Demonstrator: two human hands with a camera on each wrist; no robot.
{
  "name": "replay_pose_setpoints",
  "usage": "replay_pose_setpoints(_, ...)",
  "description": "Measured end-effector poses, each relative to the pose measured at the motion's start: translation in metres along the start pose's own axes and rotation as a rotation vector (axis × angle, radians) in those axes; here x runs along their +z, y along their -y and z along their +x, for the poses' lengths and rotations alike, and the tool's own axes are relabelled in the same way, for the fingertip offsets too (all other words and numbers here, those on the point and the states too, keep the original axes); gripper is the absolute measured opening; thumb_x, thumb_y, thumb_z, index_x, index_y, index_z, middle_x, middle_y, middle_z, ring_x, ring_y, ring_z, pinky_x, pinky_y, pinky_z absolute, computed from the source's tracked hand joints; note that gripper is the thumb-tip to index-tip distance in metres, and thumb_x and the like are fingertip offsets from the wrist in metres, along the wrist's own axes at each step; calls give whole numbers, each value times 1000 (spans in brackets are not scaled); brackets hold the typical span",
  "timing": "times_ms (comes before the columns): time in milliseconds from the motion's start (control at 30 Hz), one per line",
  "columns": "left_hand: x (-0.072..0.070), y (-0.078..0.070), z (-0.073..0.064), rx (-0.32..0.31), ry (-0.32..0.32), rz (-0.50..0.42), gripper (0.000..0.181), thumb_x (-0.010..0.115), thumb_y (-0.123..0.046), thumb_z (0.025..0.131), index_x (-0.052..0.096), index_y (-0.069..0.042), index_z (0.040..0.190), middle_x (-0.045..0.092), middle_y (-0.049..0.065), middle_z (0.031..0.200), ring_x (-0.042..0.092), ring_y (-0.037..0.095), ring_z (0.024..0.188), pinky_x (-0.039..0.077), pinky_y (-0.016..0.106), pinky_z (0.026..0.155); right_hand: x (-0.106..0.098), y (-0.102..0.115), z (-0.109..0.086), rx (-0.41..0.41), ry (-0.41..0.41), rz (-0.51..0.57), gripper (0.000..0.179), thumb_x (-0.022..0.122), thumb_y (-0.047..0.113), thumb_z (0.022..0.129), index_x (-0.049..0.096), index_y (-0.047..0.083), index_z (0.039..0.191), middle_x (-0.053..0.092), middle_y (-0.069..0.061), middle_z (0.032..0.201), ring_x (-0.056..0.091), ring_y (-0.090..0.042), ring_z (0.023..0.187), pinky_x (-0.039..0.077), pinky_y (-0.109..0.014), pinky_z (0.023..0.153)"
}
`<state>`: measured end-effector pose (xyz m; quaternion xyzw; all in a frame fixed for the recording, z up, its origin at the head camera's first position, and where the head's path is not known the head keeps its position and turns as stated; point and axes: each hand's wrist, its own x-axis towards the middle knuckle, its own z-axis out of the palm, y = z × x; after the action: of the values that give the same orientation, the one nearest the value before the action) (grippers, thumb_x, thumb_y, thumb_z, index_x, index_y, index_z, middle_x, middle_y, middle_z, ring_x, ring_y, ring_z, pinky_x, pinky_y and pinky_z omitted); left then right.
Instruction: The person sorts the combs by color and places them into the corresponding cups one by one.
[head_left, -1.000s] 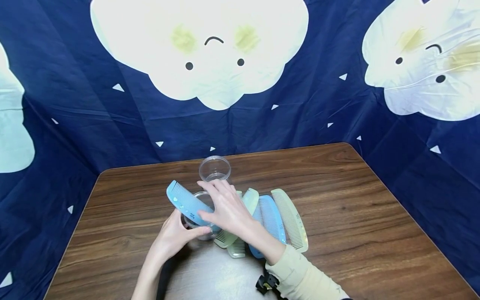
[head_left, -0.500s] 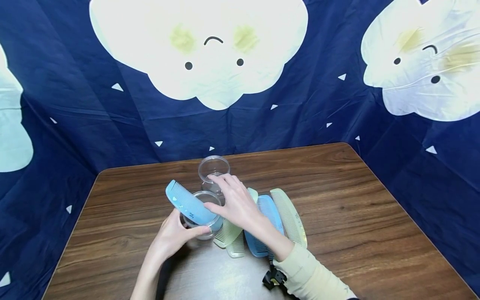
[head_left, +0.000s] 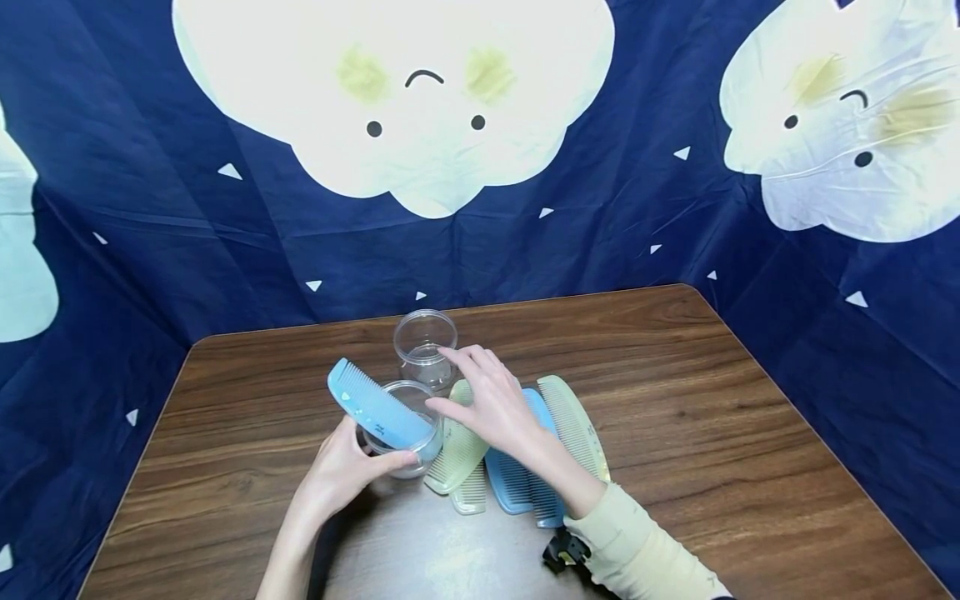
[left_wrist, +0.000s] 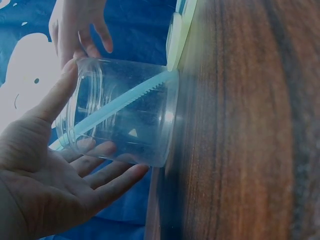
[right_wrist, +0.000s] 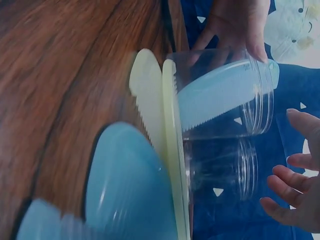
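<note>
Grips a clear plastic jar [left_wrist: 125, 117] from its left side with the left hand [head_left: 345, 467], near the rim. Carries nothing in the right hand [head_left: 495, 404]; holds it above the far part of the comb pile, just right of the jar's mouth, with fingers loosely spread. Keeps one blue comb [head_left: 378, 408] in the jar, tilted, with the upper end jutting past the rim toward the far left corner of the counter [head_left: 720, 467]. Just to the right of the jar, in an overlapping fan: a pale green comb [head_left: 459, 454], another blue comb [head_left: 507, 483] and an outermost pale green comb [head_left: 577, 429], among others partly covered. Laid with long axes running roughly from near edge to far edge, beneath the right hand and forearm. By judgement, far better placed for reaching the pile with the right hand; separated from it on the left by the jar. Toward the counter's far edge, beyond the gripped jar, a second clear jar [head_left: 426, 371]; hard to tell whether touching.
</note>
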<state>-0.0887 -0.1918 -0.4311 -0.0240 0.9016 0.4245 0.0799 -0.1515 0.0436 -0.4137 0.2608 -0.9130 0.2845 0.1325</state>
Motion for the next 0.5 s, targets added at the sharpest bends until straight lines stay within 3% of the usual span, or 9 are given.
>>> replay_pose_setpoints(267, 0, 2, 0, -5, 6, -5, 92, 87, -58, 75, 44, -19, 147, 62, 8, 137, 56, 26, 132, 47, 47, 105, -6, -13, -10, 68, -34, 7, 64, 72, 54, 92, 55, 23, 146, 63, 5, 123, 62, -14, 101, 54, -33, 74)
replay_pose_setpoints(500, 0, 1, 0, -15, 13, -8, 92, 87, -59, 75, 45, -19, 146, 62, 7, 137, 55, 25, 132, 47, 46, 105, -11, -24, -19, 136, 4, 33, 65, 69, 56, 94, 54, 22, 147, 64, -1, 129, 64, -20, 115, 57, -43, 90)
